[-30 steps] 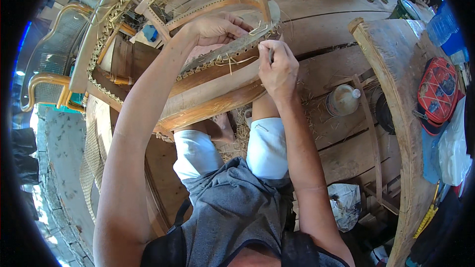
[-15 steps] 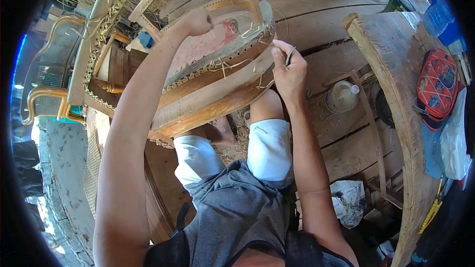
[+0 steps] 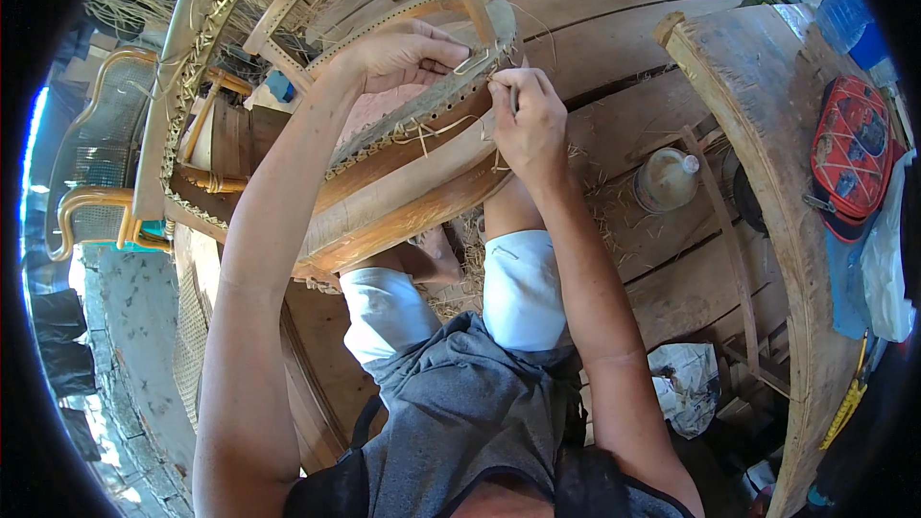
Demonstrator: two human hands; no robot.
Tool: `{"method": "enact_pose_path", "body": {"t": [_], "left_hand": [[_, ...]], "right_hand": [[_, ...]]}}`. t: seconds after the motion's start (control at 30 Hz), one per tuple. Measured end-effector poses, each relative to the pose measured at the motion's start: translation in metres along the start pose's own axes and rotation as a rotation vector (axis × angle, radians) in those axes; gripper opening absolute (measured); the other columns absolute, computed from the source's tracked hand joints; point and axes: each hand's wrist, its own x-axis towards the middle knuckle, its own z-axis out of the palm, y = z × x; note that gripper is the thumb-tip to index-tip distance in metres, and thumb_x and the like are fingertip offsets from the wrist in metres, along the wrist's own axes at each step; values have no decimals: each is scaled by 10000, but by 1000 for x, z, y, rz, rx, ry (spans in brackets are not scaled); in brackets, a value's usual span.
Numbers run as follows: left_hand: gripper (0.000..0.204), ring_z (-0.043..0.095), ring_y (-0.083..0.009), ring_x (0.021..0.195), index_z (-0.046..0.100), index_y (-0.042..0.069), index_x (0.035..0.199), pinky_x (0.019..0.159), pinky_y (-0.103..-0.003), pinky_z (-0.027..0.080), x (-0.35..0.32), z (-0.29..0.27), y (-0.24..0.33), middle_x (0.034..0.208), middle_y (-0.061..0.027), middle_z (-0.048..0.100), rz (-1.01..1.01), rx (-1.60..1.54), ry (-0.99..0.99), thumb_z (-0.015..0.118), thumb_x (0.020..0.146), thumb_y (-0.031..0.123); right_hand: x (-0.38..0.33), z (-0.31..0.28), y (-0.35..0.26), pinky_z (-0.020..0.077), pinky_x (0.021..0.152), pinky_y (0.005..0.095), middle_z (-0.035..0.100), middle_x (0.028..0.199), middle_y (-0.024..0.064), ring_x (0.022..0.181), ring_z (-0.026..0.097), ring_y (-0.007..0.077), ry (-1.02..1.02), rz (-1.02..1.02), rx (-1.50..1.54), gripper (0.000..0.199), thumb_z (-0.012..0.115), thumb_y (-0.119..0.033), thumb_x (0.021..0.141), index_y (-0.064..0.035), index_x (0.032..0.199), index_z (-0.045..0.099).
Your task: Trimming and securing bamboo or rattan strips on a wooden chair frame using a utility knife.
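A curved wooden chair frame [image 3: 403,192] with a row of drilled holes lies across my knees. Pale cane strips [image 3: 422,130] are laced along part of its rim, with loose ends sticking up. Inside the rim, my left hand [image 3: 408,56] is closed, its thumb and forefinger beside a cane loop [image 3: 472,63]; what they pinch is too small to make out. Just outside the same end of the rim, my right hand [image 3: 530,125] is closed around a slim dark tool [image 3: 513,99], whose tip is hidden by the fingers.
A worn wooden bench [image 3: 748,105] curves down the right side, carrying a red patterned pouch [image 3: 850,158]. On the plank floor stands a clear plastic container [image 3: 666,180]. At left is a chair with a mesh back [image 3: 101,134]; bundled cane strands [image 3: 129,0] lie beyond it.
My left hand has moved right along the frame and its fist has loosened toward the cane loop. My right hand has shifted left, up against the rim.
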Motion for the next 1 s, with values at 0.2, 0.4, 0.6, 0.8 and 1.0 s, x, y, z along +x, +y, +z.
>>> {"method": "enact_pose_path", "body": {"t": [0.2, 0.4, 0.6, 0.8, 1.0], "left_hand": [[267, 652, -91, 941, 652, 12, 1183, 839, -247, 544, 12, -6, -12, 1042, -27, 691, 8, -47, -29, 664, 936, 112], [250, 656, -90, 893, 653, -6, 1153, 794, -246, 550, 12, 3, -13, 1029, -42, 696, 24, -22, -10, 652, 916, 73], [337, 664, -118, 835, 643, -27, 1171, 769, -265, 538, 17, -23, -10, 935, -41, 707, -26, 726, 281, 654, 882, 147], [370, 622, -127, 874, 637, -6, 1221, 745, -265, 496, 8, 9, -4, 989, -38, 679, 154, 502, 324, 628, 889, 156], [257, 566, -90, 868, 658, 63, 1158, 800, -245, 475, 19, 1, -11, 982, 23, 630, 14, -11, 40, 648, 953, 218]], "right_hand": [[8, -22, -3, 462, 511, 307, 532, 698, -13, 557, 539, 135, -218, 406, 603, 113, 574, -143, 965, -34, 956, 549], [0, -61, 11, 522, 679, 364, 641, 778, 111, 692, 630, 251, 10, 312, -29, 167, 590, -155, 930, -18, 1014, 633], [14, -15, -3, 516, 743, 297, 668, 875, 107, 770, 625, 170, -74, 189, 122, 364, 720, -122, 861, -42, 1212, 664], [18, -5, 7, 534, 734, 301, 699, 928, 116, 809, 683, 197, 11, 108, 148, 190, 677, -78, 890, -37, 1074, 705], [22, -5, 5, 546, 701, 403, 649, 911, 140, 802, 657, 355, 9, -135, -113, 72, 636, -81, 914, -32, 965, 620]]}}
